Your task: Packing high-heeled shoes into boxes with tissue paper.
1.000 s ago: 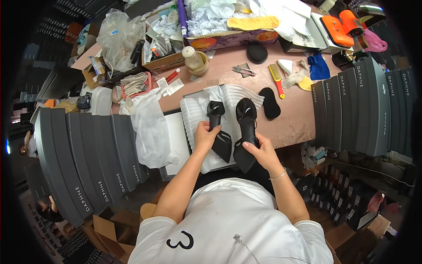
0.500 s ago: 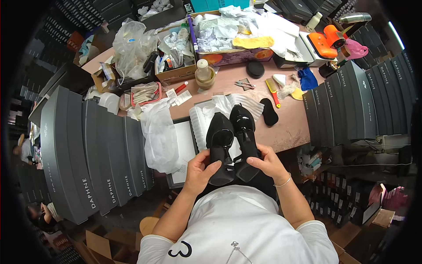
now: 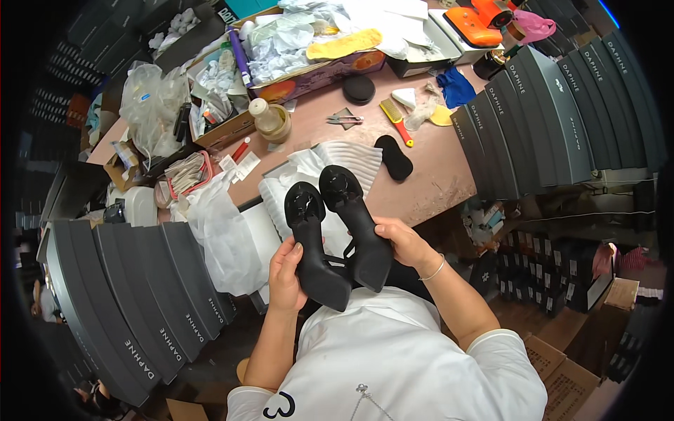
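Note:
A pair of black high-heeled shoes is held side by side above the table's near edge, pointed ends toward me and glossy rounded ends away. My left hand (image 3: 286,272) grips the left shoe (image 3: 314,245) along its outer side, thumb up. On the other side, my right hand (image 3: 404,242) is closed round the right shoe (image 3: 359,235). Thin black straps show between the two. Behind the shoes lie white wrapping paper (image 3: 303,165) and a ribbed white foam sheet (image 3: 358,156), over an open box (image 3: 256,231) mostly hidden by them.
Stacks of dark grey shoeboxes rise at left (image 3: 130,295) and right (image 3: 523,119). On the pink table (image 3: 435,182) are a black insole (image 3: 393,158), a brush (image 3: 397,123), snips (image 3: 345,119), a glue bottle (image 3: 269,121) and a round black tin (image 3: 359,90). A paper-filled carton (image 3: 316,74) stands behind.
Both shoes have been tilted in my hands, so their long matte surfaces show more and the glossy ends less. My grip has shifted to their outer sides. The view has turned.

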